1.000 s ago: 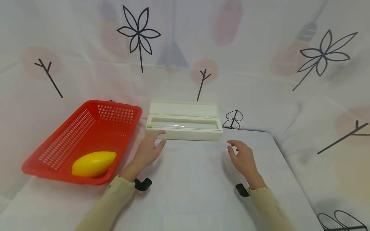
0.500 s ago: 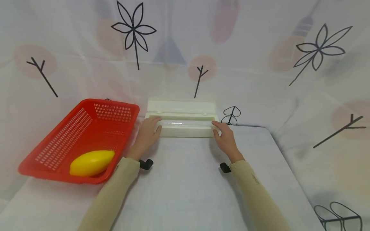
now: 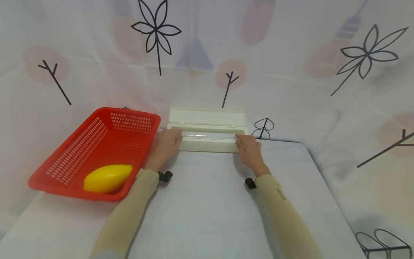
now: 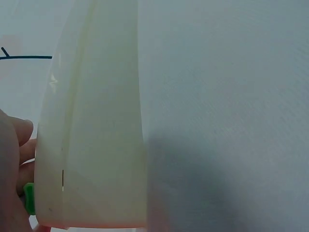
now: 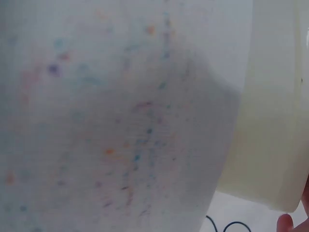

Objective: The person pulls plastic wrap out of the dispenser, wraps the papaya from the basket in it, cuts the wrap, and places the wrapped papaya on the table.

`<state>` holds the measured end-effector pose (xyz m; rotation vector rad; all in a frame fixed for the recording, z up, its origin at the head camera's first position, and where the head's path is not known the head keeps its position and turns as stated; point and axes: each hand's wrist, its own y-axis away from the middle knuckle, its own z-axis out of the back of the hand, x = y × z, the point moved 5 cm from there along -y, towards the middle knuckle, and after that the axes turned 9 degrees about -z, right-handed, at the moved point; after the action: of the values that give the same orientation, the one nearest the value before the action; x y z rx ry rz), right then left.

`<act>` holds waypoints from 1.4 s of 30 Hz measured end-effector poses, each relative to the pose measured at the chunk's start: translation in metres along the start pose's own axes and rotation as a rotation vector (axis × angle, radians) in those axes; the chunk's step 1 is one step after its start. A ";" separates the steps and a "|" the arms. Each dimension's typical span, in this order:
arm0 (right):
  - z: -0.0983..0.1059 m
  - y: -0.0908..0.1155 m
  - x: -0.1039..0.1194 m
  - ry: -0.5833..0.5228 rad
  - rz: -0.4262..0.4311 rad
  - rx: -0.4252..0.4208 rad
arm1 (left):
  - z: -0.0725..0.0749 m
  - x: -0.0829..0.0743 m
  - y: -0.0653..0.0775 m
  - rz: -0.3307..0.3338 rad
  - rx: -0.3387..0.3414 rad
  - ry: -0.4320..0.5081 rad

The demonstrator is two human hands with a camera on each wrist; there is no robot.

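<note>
A cream-white plastic dispenser (image 3: pixel 207 146) stands at the back of the table, its lid (image 3: pixel 207 117) raised. Lying lengthwise inside is a clear, shiny roll (image 3: pixel 208 135) that looks like cling film. My left hand (image 3: pixel 165 145) grips the left end, fingers bent over the top edge, hiding that corner. At the opposite end, my right hand (image 3: pixel 250 149) holds the dispenser with fingertips over its opening and the thumb by the front. The left wrist view shows bent fingers (image 4: pixel 26 150) behind the wall, beside a green slider (image 4: pixel 30 198).
To the left stands a red perforated basket (image 3: pixel 64 140) with a yellow lemon-shaped thing (image 3: pixel 106 178) in it. A white cloth covers the table (image 3: pixel 207 208). Close behind the dispenser rises a patterned cloth backdrop (image 3: pixel 291 93).
Both hands have moved forward and inward to the dispenser's two ends. In the last half second they have settled there, with little other movement.
</note>
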<state>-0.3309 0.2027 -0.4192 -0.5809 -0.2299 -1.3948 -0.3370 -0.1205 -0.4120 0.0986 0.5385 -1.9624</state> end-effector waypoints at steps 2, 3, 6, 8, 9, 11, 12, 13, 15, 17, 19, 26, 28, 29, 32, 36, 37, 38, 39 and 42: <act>0.001 -0.003 0.001 -0.009 -0.013 0.003 | 0.000 0.001 -0.002 0.030 0.010 0.041; 0.001 -0.004 0.001 -0.012 -0.019 0.008 | 0.000 0.002 -0.002 0.053 0.013 0.058; 0.001 -0.009 0.001 -0.006 -0.041 0.025 | 0.000 0.005 -0.005 0.116 0.019 0.106; 0.003 -0.014 0.001 0.011 -0.058 0.027 | -0.002 0.007 -0.008 0.153 0.017 0.137; 0.003 -0.016 0.001 0.014 -0.068 0.019 | -0.003 0.007 -0.009 0.173 0.014 0.151; 0.004 -0.021 0.001 0.016 -0.094 -0.004 | -0.003 0.008 -0.012 0.197 0.002 0.167; 0.005 -0.023 0.001 0.020 -0.103 -0.020 | -0.003 0.008 -0.013 0.214 -0.001 0.170; 0.006 -0.025 0.002 0.010 -0.115 -0.033 | -0.004 0.009 -0.013 0.234 -0.003 0.169; 0.006 -0.027 0.002 -0.021 -0.143 -0.051 | -0.003 0.009 -0.013 0.266 -0.008 0.182; 0.007 -0.029 0.003 -0.039 -0.166 -0.059 | -0.002 0.009 -0.012 0.287 -0.012 0.200; 0.009 -0.031 0.004 -0.061 -0.189 -0.064 | -0.001 0.009 -0.012 0.302 -0.019 0.220; 0.009 -0.032 -0.002 -0.096 -0.224 -0.070 | -0.001 0.009 -0.015 0.288 -0.059 0.199; 0.009 -0.032 -0.004 -0.096 -0.223 -0.088 | -0.001 0.009 -0.016 0.278 -0.074 0.178; 0.009 -0.031 -0.004 -0.099 -0.224 -0.098 | -0.001 0.010 -0.016 0.276 -0.081 0.165; 0.009 -0.030 -0.005 -0.095 -0.220 -0.123 | 0.000 0.009 -0.017 0.266 -0.104 0.128; 0.010 -0.029 -0.007 -0.102 -0.208 -0.150 | 0.003 0.007 -0.015 0.248 -0.120 0.089; 0.011 -0.029 -0.007 -0.111 -0.204 -0.157 | 0.004 0.007 -0.014 0.243 -0.126 0.072; 0.011 -0.029 -0.007 -0.121 -0.200 -0.164 | 0.005 0.007 -0.013 0.243 -0.129 0.061; 0.011 -0.029 -0.007 -0.132 -0.193 -0.172 | 0.007 0.007 -0.012 0.239 -0.140 0.052; 0.014 -0.029 -0.007 -0.165 -0.179 -0.197 | 0.010 0.007 -0.011 0.212 -0.191 0.035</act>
<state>-0.3573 0.2140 -0.4037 -0.8566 -0.2838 -1.5544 -0.3480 -0.1267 -0.4010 0.0670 0.7064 -1.6977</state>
